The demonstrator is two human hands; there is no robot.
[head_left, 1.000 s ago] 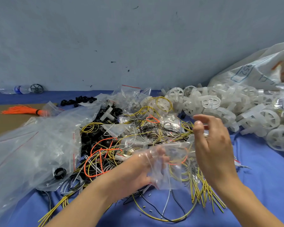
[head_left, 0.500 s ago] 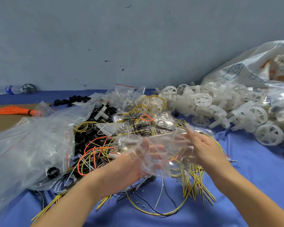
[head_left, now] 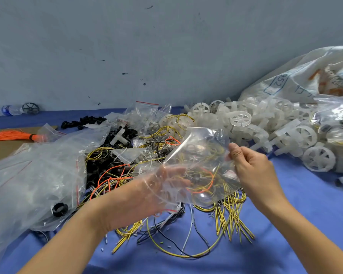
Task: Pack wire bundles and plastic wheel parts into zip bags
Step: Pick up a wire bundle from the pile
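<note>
A clear zip bag [head_left: 198,165] was held up above the tangle of wires, roughly at the middle of the view, its film spread wide between both hands. The left hand [head_left: 147,194] was pushed inside the bag from its lower end, fingers showing through the plastic, loosely bent against the film; whether they actually pinched it could not be told. The right hand [head_left: 251,171] pinched the bag's right edge between thumb and curled fingers. Through the film a loop of yellow and orange wire could be seen, though whether it lay inside the bag or beneath it could not be told.

Below the bag lay the wire pile [head_left: 186,230], yellow, black, white and orange strands spilling over the blue cloth [head_left: 305,224]. To the right sat a heap of white plastic wheels [head_left: 285,133], reaching back to a large white sack [head_left: 297,80] against the wall. To the left lay a big crumpled clear bag [head_left: 32,175] with a black ring [head_left: 59,209] at its lower edge, black plastic parts [head_left: 83,121] further back, and a bunch of orange wires [head_left: 10,135] on a brown board [head_left: 2,149]. A water bottle [head_left: 8,110] lay far left by the wall
</note>
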